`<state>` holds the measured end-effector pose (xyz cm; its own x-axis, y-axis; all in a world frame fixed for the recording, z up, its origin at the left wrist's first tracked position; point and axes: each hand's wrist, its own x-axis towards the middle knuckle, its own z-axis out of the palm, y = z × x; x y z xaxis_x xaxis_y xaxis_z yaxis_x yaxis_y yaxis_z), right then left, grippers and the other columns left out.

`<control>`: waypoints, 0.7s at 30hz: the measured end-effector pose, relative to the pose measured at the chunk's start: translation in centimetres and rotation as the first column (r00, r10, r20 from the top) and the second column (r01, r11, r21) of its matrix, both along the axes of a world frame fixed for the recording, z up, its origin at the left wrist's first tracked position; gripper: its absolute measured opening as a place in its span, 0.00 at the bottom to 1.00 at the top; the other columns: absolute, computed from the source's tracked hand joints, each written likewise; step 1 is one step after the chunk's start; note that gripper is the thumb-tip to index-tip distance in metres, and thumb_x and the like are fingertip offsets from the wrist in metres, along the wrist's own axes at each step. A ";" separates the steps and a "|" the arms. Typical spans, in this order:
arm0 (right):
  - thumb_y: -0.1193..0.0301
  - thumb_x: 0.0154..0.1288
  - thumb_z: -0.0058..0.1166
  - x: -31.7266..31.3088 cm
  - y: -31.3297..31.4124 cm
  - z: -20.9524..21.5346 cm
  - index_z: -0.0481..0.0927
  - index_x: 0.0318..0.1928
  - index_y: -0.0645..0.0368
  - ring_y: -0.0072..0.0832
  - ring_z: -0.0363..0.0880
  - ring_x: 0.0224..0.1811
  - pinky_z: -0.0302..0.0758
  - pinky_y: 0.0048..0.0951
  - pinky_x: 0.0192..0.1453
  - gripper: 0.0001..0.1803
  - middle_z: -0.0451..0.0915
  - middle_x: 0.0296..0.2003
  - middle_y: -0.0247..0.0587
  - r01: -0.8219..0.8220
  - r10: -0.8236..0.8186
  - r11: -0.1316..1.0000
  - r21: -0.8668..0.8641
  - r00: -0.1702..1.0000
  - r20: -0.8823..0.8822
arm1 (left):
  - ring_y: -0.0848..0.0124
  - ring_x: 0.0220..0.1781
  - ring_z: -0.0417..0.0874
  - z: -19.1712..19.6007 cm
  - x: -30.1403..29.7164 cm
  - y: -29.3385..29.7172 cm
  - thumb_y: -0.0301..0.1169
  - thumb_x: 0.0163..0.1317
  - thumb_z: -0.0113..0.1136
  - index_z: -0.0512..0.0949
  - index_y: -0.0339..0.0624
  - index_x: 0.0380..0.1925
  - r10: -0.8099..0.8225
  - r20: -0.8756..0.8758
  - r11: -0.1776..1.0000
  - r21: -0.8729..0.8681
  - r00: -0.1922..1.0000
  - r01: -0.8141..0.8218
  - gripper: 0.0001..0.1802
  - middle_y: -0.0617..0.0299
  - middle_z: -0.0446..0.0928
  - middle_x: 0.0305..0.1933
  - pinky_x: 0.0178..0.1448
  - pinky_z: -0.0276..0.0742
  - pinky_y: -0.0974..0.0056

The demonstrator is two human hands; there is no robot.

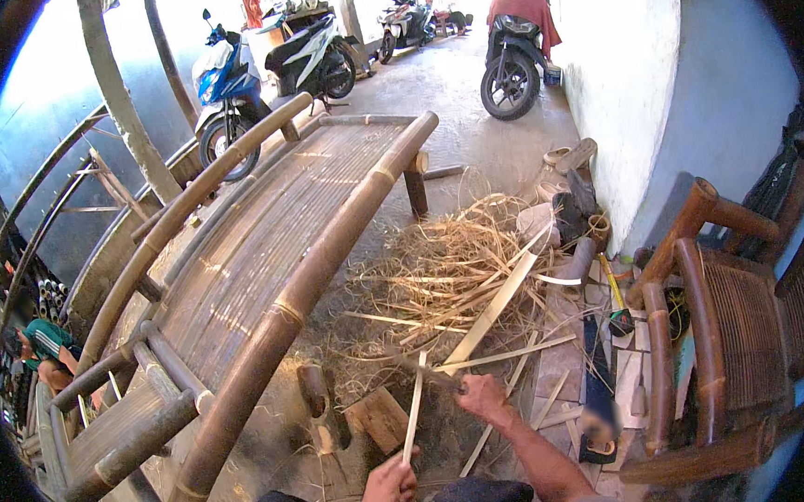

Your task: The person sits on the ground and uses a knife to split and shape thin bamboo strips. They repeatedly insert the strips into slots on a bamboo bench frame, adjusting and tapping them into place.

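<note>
My left hand (386, 488) is closed round the lower end of a thin, pale bamboo strip (416, 409), which stands slanted up in front of my knees. To the right, my right hand (485, 397) grips a knife whose dark, somewhat blurred blade (434, 371) points left across the upper part of the strip. Whether the edge touches the strip I cannot tell. A wider split bamboo slat (492, 310) lies just beyond my right hand, on the shavings. Below the blade, a wooden block (379, 419) rests on the floor beside an upright cut bamboo piece (314, 390).
A long bamboo bench (279, 222) stands close on the left, a bamboo chair (733, 321) on the right. Ahead lies a heap of shavings (450, 266). A handsaw (595, 387) and a tape measure (620, 321) lie at right. A person (50, 346) crouches far left; motorbikes (508, 66) stand behind.
</note>
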<state>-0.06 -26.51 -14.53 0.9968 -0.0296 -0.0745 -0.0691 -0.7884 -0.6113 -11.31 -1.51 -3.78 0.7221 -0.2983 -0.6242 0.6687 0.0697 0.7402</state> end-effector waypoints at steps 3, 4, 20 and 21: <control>0.54 0.57 0.61 0.6 -4.0 -3.2 0.86 0.38 0.59 0.57 0.86 0.38 0.83 0.52 0.45 0.20 0.85 0.33 0.59 0.072 -0.082 0.989 -0.132 0.994 -0.068 | 0.80 0.15 0.61 3.0 -3.0 0.4 0.35 0.78 0.49 0.74 0.42 0.64 0.093 -0.012 0.994 -0.051 0.996 -0.094 0.19 0.72 0.66 0.21 0.19 0.57 0.71; 0.54 0.56 0.61 0.9 -5.4 -4.2 0.86 0.38 0.61 0.57 0.86 0.39 0.83 0.51 0.45 0.21 0.85 0.33 0.59 0.135 -0.148 0.981 -0.138 0.985 -0.091 | 0.79 0.16 0.62 3.9 -4.4 0.7 0.35 0.78 0.49 0.75 0.43 0.62 0.036 0.057 0.998 -0.050 0.998 -0.033 0.18 0.72 0.66 0.21 0.20 0.58 0.71; 0.47 0.68 0.57 -10.8 0.7 -4.4 0.78 0.52 0.67 0.55 0.84 0.49 0.78 0.51 0.51 0.31 0.84 0.43 0.64 0.108 -0.035 0.977 0.182 0.931 -0.364 | 0.67 0.48 0.79 -0.4 6.3 3.9 0.32 0.78 0.47 0.76 0.35 0.48 0.226 0.814 0.673 0.267 0.536 -0.690 0.12 0.58 0.80 0.46 0.55 0.75 0.60; 0.48 0.69 0.56 -11.7 1.1 -4.6 0.77 0.53 0.66 0.56 0.84 0.48 0.78 0.52 0.50 0.31 0.84 0.42 0.64 0.126 -0.059 0.979 0.163 0.930 -0.362 | 0.70 0.47 0.78 -1.7 7.1 3.7 0.34 0.79 0.47 0.76 0.36 0.47 0.384 0.750 0.746 0.092 0.538 -0.660 0.13 0.59 0.79 0.45 0.54 0.75 0.63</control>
